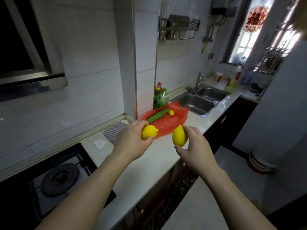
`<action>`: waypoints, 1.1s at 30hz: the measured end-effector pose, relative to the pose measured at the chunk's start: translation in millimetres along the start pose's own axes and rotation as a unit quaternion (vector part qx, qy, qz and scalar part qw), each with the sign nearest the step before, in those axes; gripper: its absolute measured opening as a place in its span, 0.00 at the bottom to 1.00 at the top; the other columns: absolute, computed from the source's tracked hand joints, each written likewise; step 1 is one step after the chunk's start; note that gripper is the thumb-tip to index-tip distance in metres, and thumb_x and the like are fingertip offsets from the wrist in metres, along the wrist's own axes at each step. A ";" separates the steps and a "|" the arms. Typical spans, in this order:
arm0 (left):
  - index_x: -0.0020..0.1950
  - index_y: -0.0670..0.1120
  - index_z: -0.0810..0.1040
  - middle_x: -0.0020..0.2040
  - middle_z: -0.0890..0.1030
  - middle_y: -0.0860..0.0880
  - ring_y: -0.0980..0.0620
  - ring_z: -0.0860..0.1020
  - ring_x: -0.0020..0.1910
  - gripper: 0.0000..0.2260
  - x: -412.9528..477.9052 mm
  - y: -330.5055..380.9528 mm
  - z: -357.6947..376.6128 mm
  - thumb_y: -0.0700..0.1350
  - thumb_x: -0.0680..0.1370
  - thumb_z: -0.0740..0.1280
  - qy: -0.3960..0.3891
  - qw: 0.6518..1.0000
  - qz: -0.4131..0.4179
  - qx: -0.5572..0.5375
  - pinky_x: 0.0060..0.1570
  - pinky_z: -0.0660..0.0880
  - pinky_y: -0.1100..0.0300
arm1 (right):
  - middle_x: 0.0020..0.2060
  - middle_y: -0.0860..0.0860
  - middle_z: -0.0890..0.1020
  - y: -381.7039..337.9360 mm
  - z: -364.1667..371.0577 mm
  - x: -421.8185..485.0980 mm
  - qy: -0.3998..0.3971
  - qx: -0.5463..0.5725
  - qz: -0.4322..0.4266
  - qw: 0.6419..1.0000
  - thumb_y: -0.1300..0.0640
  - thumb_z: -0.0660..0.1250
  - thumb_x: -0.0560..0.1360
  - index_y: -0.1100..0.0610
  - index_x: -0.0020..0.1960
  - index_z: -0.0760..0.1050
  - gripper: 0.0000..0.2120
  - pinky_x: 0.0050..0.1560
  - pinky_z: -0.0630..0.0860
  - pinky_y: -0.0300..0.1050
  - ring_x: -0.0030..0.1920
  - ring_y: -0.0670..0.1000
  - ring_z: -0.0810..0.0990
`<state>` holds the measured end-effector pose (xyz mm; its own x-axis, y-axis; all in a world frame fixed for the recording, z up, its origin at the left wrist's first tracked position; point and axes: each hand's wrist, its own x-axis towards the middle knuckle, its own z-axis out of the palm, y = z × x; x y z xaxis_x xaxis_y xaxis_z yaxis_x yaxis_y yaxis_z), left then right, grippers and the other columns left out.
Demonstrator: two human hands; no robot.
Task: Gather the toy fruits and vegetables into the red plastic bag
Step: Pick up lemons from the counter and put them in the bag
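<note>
Gripping a lemon in the left hand, a second lemon (upright) in the right hand. Past the fingertips: cucumber on red plastic bag.

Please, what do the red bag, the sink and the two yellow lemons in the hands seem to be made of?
The thin red bag: plastic film, it seems; wrinkled, glossy, slightly see-through. The double-basin sink: probably stainless steel; grey with soft reflections. The yellow toy lemon in the left hand and the yellow toy lemon in the right hand: likely plastic or foam; even colour, smooth dull skin.
</note>
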<state>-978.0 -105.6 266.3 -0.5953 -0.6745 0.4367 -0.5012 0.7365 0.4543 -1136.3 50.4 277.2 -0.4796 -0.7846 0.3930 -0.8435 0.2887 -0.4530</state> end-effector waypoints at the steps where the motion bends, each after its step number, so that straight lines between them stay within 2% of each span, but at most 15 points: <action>1: 0.59 0.55 0.75 0.53 0.78 0.54 0.50 0.75 0.51 0.19 7.1 4.2 5.8 0.57 0.70 0.71 -0.002 1.000 -0.004 0.001 0.47 0.76 0.52 | 0.64 0.47 0.71 8.5 -1.2 6.3 -0.001 0.000 0.000 1.000 0.52 0.73 0.69 0.53 0.69 0.66 0.32 0.54 0.68 0.40 0.59 0.50 0.73; 9: 0.63 0.54 0.75 0.57 0.77 0.53 0.51 0.75 0.53 0.21 69.7 3.4 59.2 0.59 0.72 0.70 -0.015 0.999 -0.030 0.009 0.47 0.73 0.55 | 0.64 0.47 0.71 61.7 14.8 68.6 -0.024 0.001 0.001 1.000 0.51 0.73 0.69 0.52 0.69 0.66 0.32 0.53 0.66 0.38 0.59 0.50 0.73; 16: 0.63 0.56 0.74 0.58 0.77 0.54 0.50 0.76 0.55 0.22 142.9 -24.5 116.9 0.61 0.71 0.69 -0.013 0.998 -0.068 -0.014 0.51 0.76 0.50 | 0.63 0.47 0.71 107.5 53.8 153.5 -0.072 -0.029 -0.013 0.997 0.49 0.72 0.69 0.52 0.68 0.67 0.30 0.53 0.67 0.39 0.59 0.51 0.73; 20: 0.64 0.55 0.75 0.59 0.78 0.52 0.50 0.76 0.57 0.22 190.5 -40.2 140.0 0.60 0.72 0.69 -0.016 0.996 -0.085 -0.018 0.53 0.75 0.52 | 0.62 0.49 0.72 125.2 71.8 204.6 -0.079 -0.023 -0.016 0.996 0.51 0.72 0.70 0.53 0.68 0.68 0.29 0.53 0.67 0.38 0.59 0.52 0.73; 26: 0.64 0.54 0.75 0.59 0.77 0.52 0.51 0.75 0.57 0.22 238.9 -51.7 164.5 0.60 0.73 0.69 -0.032 0.996 -0.085 -0.010 0.50 0.71 0.57 | 0.61 0.49 0.73 151.5 92.3 256.7 -0.092 -0.008 -0.016 0.996 0.51 0.72 0.70 0.52 0.66 0.70 0.27 0.52 0.68 0.38 0.57 0.50 0.74; 30: 0.62 0.55 0.77 0.56 0.78 0.54 0.53 0.75 0.54 0.21 264.6 -54.5 180.6 0.62 0.72 0.69 -0.036 0.995 -0.096 -0.005 0.45 0.67 0.60 | 0.62 0.48 0.72 174.8 108.8 290.5 -0.105 0.001 -0.023 0.994 0.47 0.70 0.70 0.52 0.68 0.68 0.29 0.56 0.73 0.45 0.59 0.50 0.74; 33: 0.61 0.55 0.77 0.55 0.78 0.54 0.53 0.75 0.52 0.20 284.5 -56.6 200.1 0.61 0.73 0.69 -0.038 0.992 -0.117 0.001 0.43 0.66 0.60 | 0.64 0.48 0.72 198.0 126.6 320.7 -0.123 0.009 -0.034 0.992 0.46 0.70 0.70 0.52 0.69 0.67 0.31 0.57 0.72 0.43 0.60 0.49 0.72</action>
<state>-1244.7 -328.8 209.5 -0.5078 -0.8213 0.2599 -0.6326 0.5604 0.5346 -1426.5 -213.5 212.2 -0.3464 -0.9127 0.2166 -0.8662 0.2226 -0.4474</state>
